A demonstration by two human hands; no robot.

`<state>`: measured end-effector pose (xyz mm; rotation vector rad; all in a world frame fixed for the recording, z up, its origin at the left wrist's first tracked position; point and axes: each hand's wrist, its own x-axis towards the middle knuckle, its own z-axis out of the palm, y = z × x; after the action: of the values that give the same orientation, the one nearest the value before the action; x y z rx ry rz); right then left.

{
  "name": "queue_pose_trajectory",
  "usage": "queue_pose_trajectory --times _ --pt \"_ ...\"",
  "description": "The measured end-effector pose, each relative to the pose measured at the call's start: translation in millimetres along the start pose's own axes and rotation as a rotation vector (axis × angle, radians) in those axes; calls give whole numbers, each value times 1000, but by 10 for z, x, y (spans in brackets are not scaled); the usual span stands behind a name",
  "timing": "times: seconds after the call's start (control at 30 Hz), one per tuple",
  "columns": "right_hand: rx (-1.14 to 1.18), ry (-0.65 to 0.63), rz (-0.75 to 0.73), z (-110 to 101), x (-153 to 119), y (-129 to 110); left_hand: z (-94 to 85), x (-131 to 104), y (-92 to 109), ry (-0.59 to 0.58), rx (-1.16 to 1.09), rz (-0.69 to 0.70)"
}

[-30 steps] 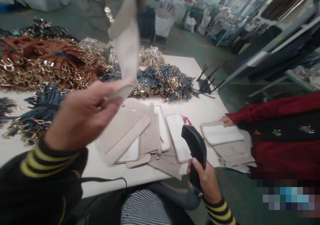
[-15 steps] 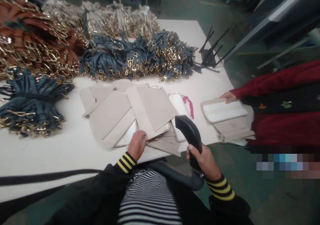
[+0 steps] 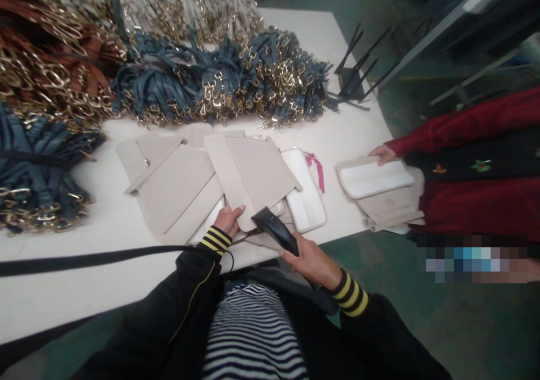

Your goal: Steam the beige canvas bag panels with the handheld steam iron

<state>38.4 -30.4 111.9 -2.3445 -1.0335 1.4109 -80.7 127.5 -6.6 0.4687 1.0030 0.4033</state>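
Note:
Beige flat pieces overlap near the table's front edge. My left hand (image 3: 228,221) pinches the lower left corner of the top beige piece (image 3: 257,169), thumb over it. Wrapped in my right hand (image 3: 313,261) is a black handheld tool (image 3: 276,229), its wide head at that piece's lower edge. Another beige piece (image 3: 175,186) lies to the left, and a white-faced panel (image 3: 306,191) to the right, beside a pink ribbon (image 3: 317,172).
Bundles of blue straps (image 3: 228,82), brown straps (image 3: 88,59) and beige straps (image 3: 189,9) with gold clasps cover the back and left. A black antenna device (image 3: 351,82) stands at the right edge. Another person's hand (image 3: 383,154) touches a white-faced panel (image 3: 375,179).
My right hand has moved left with the black tool, bringing its head to the top piece's lower edge. My left hand now grips that piece's corner. The view has shifted slightly.

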Motion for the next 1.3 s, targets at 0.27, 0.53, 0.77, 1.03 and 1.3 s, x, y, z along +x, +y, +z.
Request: queue_pose_trajectory --times 0.27,0.53,0.77,1.03,1.3 --pt "114 166 35 -72 24 -80 66 -78 -57 -2 -57 37" --pt "127 32 -32 3 -51 65 55 -101 -45 24 12 19" --pt "239 63 -62 56 6 181 84 -224 -294 -24 35 77" --pt "329 146 -87 -247 150 -32 -104 -644 -9 -348 1002 -156" --pt "236 50 -111 -125 465 -317 -2 387 1076 113 1029 606"
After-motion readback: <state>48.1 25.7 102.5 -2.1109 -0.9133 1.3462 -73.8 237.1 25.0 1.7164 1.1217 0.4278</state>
